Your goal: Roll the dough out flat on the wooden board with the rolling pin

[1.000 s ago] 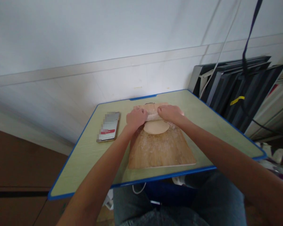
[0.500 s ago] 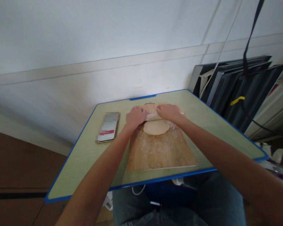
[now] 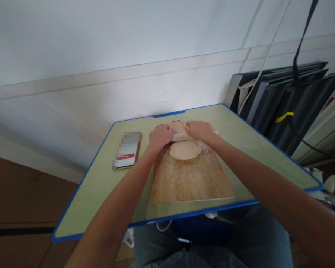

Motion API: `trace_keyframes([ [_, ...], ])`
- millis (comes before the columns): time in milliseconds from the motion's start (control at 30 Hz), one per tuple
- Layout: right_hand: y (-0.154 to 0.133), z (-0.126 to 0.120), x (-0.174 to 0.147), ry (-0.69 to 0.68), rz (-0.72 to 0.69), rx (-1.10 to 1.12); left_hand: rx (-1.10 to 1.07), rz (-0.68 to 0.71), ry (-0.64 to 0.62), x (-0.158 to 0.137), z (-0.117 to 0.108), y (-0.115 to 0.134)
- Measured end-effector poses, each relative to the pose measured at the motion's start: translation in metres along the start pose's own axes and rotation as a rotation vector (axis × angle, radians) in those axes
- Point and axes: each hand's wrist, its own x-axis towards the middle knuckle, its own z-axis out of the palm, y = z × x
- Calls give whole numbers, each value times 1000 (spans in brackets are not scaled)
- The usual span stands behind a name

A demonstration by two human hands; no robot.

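A pale, floury rolling pin (image 3: 181, 137) lies crosswise over the far part of a wooden board (image 3: 192, 182). My left hand (image 3: 161, 134) is closed around its left end, and my right hand (image 3: 200, 130) grips the right end. Just on the near side of the pin, a flat round sheet of dough (image 3: 185, 150) rests on the board. Its far edge meets the pin or lies under it; I cannot tell which. White flour is smeared over the wood around the dough.
A phone (image 3: 127, 150) with a lit screen lies left of the board on the green table (image 3: 97, 193), which has a blue rim. Behind stands a white wall (image 3: 145, 89). Several dark panels (image 3: 281, 100) lean at the right, near a hanging black strap (image 3: 296, 63).
The view has shifted slightly. Both hands stay on the rolling pin, which sits at nearly the same place beyond the dough; slightly more of the dough's far side shows.
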Motion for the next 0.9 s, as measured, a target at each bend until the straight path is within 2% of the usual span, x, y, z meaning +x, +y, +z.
trace_keyframes([
  [267, 0, 2, -4, 19, -23, -21, 30, 27, 40, -8, -1, 2],
  [633, -2, -2, -1, -1, -1, 11, 29, 11, 3, 1, 1, 0],
  [900, -1, 2, -1, 21, -24, -21, 31, 31, 34, 0, 2, 0],
])
